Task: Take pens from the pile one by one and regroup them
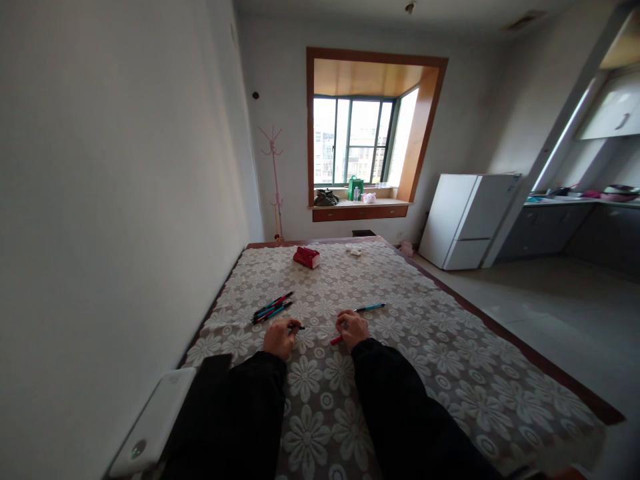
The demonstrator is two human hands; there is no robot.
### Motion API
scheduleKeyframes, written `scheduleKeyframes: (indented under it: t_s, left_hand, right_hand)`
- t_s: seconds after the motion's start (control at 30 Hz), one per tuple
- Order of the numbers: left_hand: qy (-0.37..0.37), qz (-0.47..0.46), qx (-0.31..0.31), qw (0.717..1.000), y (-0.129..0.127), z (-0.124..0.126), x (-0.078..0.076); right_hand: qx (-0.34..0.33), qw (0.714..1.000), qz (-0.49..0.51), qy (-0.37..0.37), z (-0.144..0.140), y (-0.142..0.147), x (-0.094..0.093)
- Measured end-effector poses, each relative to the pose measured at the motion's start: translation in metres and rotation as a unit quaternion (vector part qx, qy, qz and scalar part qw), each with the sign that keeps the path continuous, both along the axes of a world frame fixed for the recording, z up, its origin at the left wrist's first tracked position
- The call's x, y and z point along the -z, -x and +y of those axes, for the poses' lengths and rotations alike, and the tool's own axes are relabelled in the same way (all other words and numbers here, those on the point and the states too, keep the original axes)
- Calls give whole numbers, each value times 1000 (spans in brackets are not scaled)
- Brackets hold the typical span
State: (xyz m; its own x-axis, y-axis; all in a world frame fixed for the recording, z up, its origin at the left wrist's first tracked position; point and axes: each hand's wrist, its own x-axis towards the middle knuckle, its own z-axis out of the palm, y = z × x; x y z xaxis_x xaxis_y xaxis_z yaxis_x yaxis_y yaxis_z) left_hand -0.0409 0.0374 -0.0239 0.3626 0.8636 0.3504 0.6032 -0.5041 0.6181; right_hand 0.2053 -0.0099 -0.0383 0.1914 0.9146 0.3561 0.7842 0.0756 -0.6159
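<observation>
My left hand (281, 339) is closed in a pinch around a small black pen part (299, 327), which pokes out past the fingertips toward the right. Across from it, my right hand (353, 328) has its fingers pressed together; what they hold, if anything, is hidden. A short red piece (336, 340) shows just under that hand, and I cannot tell whether it is gripped or lying on the cloth. Beyond the right knuckles lies a blue pen (371, 308) with dark ends. A loose pile of black, red and blue pens (273, 309) lies beyond my left hand.
The table has a grey floral cloth (307, 437). A red packet (306, 257) and small white items (354, 250) lie toward its far end. Close by on the left are a white power bank-like device (155, 420) and a dark flat object (210, 370). A wall borders the left edge.
</observation>
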Motion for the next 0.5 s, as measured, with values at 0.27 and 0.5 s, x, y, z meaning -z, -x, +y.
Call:
scheduleKeyframes:
  t_s: [0.27, 0.5]
  left_hand:
    - [-11, -52, -7, 999, -1, 1, 0]
    - [23, -157, -44, 986, -2, 4, 2]
  right_hand:
    - [8, 999, 36, -11, 4, -4, 7]
    - [-59, 956, 284, -51, 12, -12, 7]
